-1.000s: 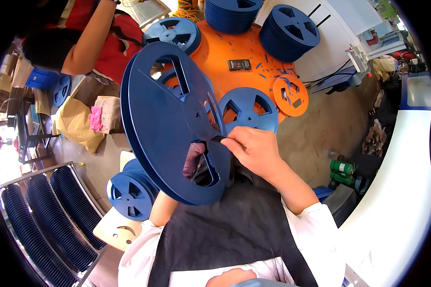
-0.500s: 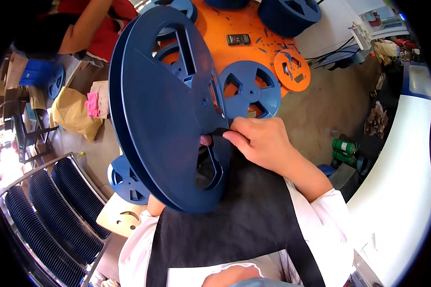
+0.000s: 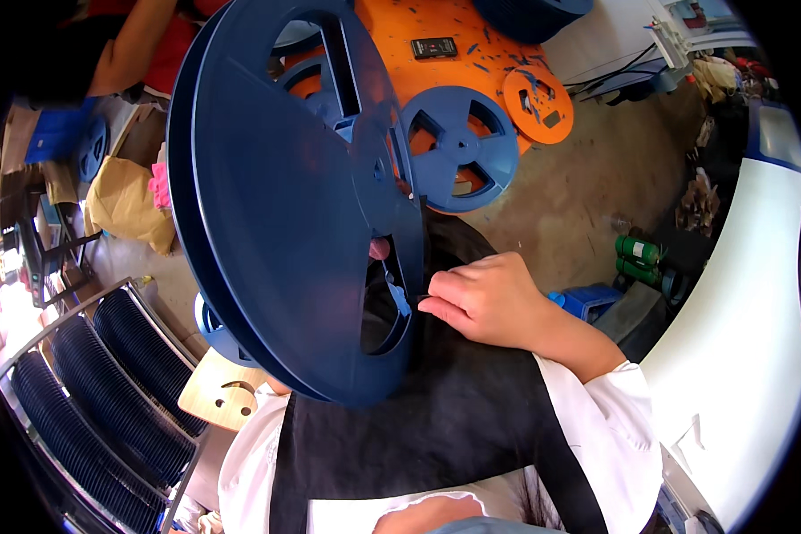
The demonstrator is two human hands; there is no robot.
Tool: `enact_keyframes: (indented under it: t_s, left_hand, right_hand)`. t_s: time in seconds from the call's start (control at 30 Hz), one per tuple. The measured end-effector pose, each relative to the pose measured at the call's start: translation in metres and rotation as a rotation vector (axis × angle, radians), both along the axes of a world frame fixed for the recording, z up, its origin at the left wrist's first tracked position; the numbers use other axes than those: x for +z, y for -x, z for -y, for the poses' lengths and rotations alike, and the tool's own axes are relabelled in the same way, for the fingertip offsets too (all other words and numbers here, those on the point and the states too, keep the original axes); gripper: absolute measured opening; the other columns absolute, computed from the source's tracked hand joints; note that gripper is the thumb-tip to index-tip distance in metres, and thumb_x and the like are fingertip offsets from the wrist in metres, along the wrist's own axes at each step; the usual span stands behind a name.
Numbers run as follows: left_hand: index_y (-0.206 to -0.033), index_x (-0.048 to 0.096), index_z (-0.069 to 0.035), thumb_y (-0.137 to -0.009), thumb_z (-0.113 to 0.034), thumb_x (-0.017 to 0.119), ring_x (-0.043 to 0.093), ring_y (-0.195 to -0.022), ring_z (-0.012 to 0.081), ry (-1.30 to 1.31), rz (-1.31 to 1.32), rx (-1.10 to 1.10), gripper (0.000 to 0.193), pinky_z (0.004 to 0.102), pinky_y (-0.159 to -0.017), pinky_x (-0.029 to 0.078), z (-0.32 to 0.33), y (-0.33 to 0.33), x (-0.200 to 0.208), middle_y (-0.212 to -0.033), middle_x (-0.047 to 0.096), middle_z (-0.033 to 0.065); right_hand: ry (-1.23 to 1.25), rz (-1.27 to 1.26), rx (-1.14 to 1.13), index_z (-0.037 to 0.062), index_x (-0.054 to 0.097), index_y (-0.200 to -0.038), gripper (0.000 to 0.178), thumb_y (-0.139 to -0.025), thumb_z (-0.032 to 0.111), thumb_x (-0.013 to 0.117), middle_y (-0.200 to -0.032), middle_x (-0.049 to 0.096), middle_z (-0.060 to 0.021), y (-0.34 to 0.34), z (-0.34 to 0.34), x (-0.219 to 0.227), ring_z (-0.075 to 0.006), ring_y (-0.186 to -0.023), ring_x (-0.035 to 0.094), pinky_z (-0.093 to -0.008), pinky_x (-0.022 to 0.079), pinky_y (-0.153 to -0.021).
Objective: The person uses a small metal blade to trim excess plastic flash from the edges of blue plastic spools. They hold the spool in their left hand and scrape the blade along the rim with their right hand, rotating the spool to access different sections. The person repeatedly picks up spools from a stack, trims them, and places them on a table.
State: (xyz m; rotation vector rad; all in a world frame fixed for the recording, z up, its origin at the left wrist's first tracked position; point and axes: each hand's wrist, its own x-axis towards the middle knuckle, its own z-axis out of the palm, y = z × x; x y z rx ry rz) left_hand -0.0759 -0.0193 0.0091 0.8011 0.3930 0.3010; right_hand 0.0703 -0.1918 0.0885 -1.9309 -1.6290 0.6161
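A large blue plastic reel [image 3: 276, 205], with two flanges and cut-out windows, is held up tilted in front of my chest. My left hand [image 3: 379, 248] is mostly hidden behind it; a fingertip shows through the lower window, and the hand supports the reel from the far side. My right hand [image 3: 489, 298] is closed in a pinch on a small dark tool [image 3: 422, 300], mostly covered by the fingers, its tip at the lower window's right edge. A curled strip of blue plastic [image 3: 400, 297] clings to that edge beside the tip.
Beyond the reel, an orange round table [image 3: 392, 53] carries blue shavings, a small black device [image 3: 434, 48], another blue reel [image 3: 463, 149] and an orange disc [image 3: 538, 105]. A rack of dark discs [image 3: 107, 374] stands at left, near a wooden stool [image 3: 218, 392]. Another person's arm [image 3: 133, 49] is at upper left.
My right hand has moved down from near the hub to the lower part of the window edge. A blue strip now shows there. The reel has shifted slightly left in view.
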Motion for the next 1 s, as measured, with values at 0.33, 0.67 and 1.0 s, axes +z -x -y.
enact_keyframes:
  t_s: [0.33, 0.67, 1.0]
  left_hand:
    - [-0.130, 0.058, -0.002, -0.071, -0.046, 0.088, 0.064, -0.107, 0.0200, -0.014, 0.020, -0.028, 0.080, 0.0331, -0.091, 0.052, 0.006, -0.005, 0.002, -0.118, 0.065, 0.0096]
    - [-0.129, 0.058, -0.002, -0.070, -0.049, 0.088, 0.064, -0.106, 0.0199, -0.032, 0.006, -0.031, 0.082, 0.0330, -0.091, 0.053, 0.014, -0.006, 0.007, -0.118, 0.065, 0.0097]
    - [-0.128, 0.059, -0.001, -0.069, -0.053, 0.088, 0.064, -0.106, 0.0197, -0.055, 0.000, -0.050, 0.084, 0.0329, -0.090, 0.053, 0.014, -0.015, 0.002, -0.118, 0.065, 0.0098]
  right_hand:
    - [-0.237, 0.176, -0.184, 0.0117, 0.058, -0.077, 0.025, -0.082, 0.024, 0.079, -0.065, 0.059, -0.0023, -0.025, -0.023, 0.002, -0.0237, -0.059, 0.062, -0.0349, 0.044, -0.050]
    - [-0.168, 0.108, -0.128, 0.0108, 0.062, -0.079, 0.021, -0.086, 0.026, 0.075, -0.066, 0.063, -0.0048, -0.024, -0.015, 0.006, -0.0253, -0.061, 0.064, -0.0367, 0.044, -0.051]
    - [0.072, -0.072, -0.052, 0.0128, 0.062, -0.078, 0.025, -0.089, 0.032, 0.072, -0.062, 0.061, -0.0061, -0.019, 0.001, 0.004, -0.0320, -0.058, 0.061, -0.0418, 0.045, -0.052]
